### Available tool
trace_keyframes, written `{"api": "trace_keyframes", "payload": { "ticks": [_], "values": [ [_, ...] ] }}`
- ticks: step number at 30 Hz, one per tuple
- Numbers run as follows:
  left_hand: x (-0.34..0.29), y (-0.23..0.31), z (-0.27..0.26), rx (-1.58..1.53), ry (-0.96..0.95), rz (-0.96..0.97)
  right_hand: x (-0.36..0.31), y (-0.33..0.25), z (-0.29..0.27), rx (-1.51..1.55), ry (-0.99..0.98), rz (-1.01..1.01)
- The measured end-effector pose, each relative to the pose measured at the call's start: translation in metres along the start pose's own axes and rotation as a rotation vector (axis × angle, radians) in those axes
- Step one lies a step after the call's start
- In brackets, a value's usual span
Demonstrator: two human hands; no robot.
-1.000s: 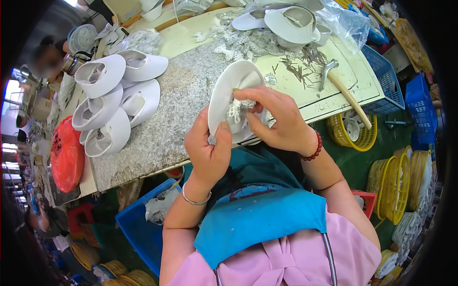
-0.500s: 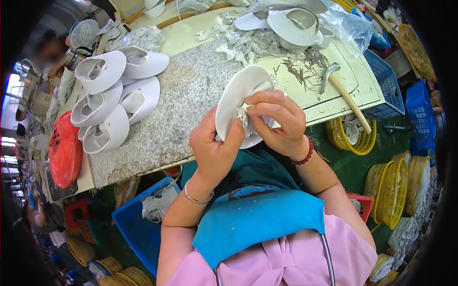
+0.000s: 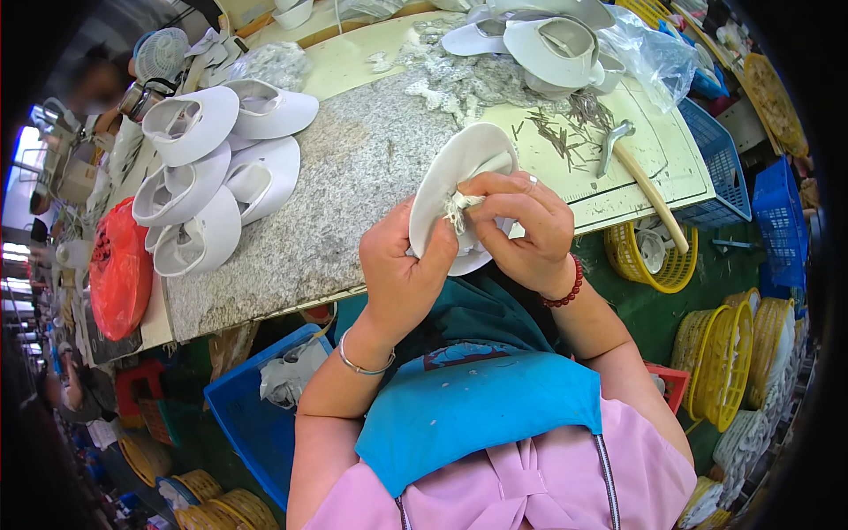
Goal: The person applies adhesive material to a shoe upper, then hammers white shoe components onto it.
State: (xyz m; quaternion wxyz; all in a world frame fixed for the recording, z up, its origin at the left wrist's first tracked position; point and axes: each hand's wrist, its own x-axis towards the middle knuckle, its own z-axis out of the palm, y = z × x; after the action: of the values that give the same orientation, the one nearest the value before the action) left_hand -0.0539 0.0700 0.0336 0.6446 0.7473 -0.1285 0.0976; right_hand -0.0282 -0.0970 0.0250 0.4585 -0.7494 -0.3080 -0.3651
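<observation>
Over the near edge of the table I hold a white shoe upper [image 3: 442,177], tilted with its pale oval face turned left. My left hand [image 3: 402,261] grips its near left side, the thumb pressed against the inside. My right hand [image 3: 523,221] pinches a crumpled, frayed white tuft [image 3: 460,210] at the opening, close to the left thumb. Fingers cover part of the upper and the tuft. To the left, several similar white shoe uppers [image 3: 199,194] lie stacked on a speckled grey sheet [image 3: 327,190].
At the right lies a hammer [image 3: 647,190], its wooden handle overhanging the table edge near dark thin scraps [image 3: 558,137]. More uppers [image 3: 552,53] sit at the back. A red plastic bag [image 3: 119,274] is far left. Below are a blue crate [image 3: 256,406] and a yellow basket [image 3: 658,278].
Both hands and the held upper have shifted slightly right in the picture. More of the frayed tuft shows between the fingers. The grip of each hand looks the same.
</observation>
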Motion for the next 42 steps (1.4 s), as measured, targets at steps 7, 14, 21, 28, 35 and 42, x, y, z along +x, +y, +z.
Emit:
{"api": "trace_keyframes", "payload": {
  "ticks": [7, 14, 21, 28, 35, 42],
  "values": [
    [0.003, -0.001, 0.003, -0.049, 0.029, 0.039, 0.004, 0.001, -0.001, 0.001, -0.006, 0.019],
    [0.001, -0.005, 0.002, -0.097, 0.027, 0.039, 0.002, -0.003, -0.005, 0.138, -0.048, 0.133],
    [0.002, -0.001, 0.002, -0.251, 0.022, -0.069, -0.001, -0.004, -0.009, 0.302, -0.057, 0.278],
    [0.005, 0.014, 0.002, -0.039, -0.021, -0.029, 0.001, -0.001, -0.018, 0.284, -0.084, 0.280],
    [0.002, 0.015, 0.004, -0.020, -0.017, -0.029, 0.002, 0.006, -0.023, 0.347, -0.117, 0.281],
    [0.001, 0.012, 0.007, 0.065, 0.011, 0.060, 0.000, -0.014, -0.020, 0.012, -0.059, 0.027]
  ]
}}
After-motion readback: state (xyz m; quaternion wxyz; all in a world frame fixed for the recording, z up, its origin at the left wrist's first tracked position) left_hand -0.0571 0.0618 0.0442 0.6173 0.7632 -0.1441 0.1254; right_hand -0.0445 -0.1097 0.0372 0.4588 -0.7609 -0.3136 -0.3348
